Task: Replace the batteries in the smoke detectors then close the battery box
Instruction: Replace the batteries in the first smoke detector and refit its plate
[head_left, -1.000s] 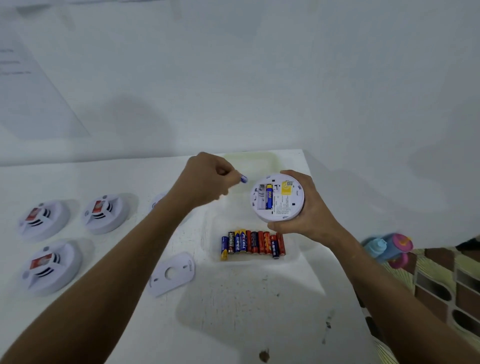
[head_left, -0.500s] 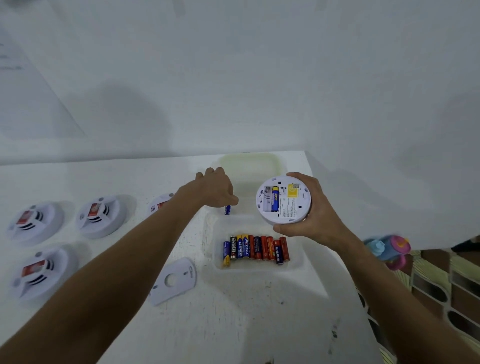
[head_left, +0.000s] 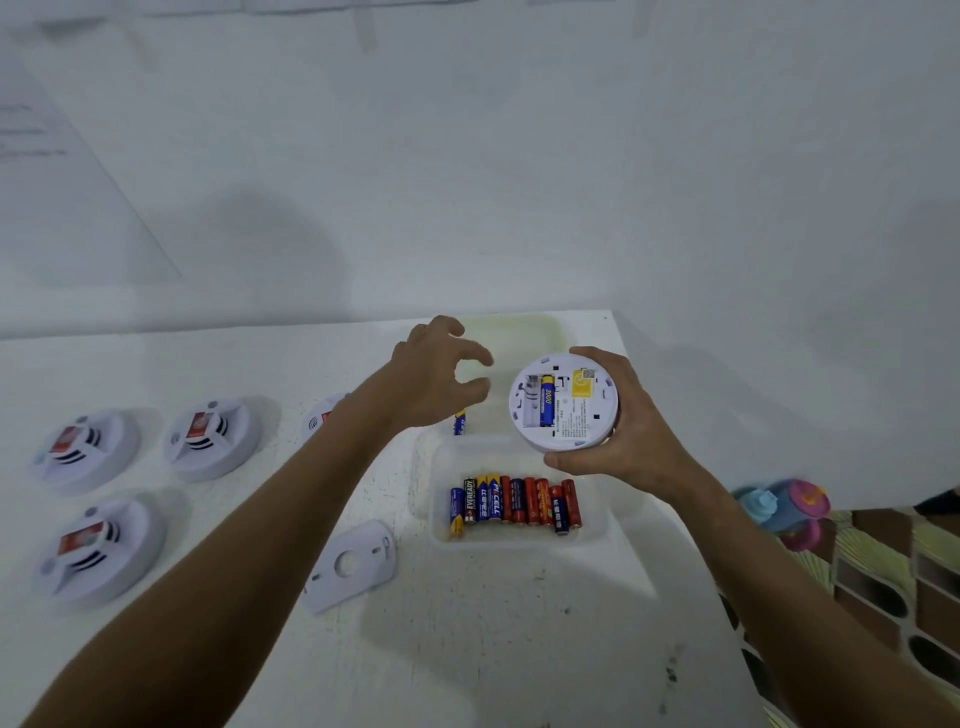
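Three smoke detectors (head_left: 85, 449) on table (head_left: 493, 623); fourth (head_left: 563, 402) gripped in right hand (head_left: 618, 431). Left hand (head_left: 436, 376) empty, fingers loosely apart above blue battery (head_left: 459, 422).

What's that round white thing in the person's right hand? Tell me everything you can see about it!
It is a smoke detector, a round white plastic disc, held up above the clear battery box with its back facing the camera. The right hand grips its rim, fingers curled around the edge. Its open battery compartment holds one blue battery marked 3000, with an empty slot beside it on the left. A yellow sticker and small printed text, too small to read, sit to the right.
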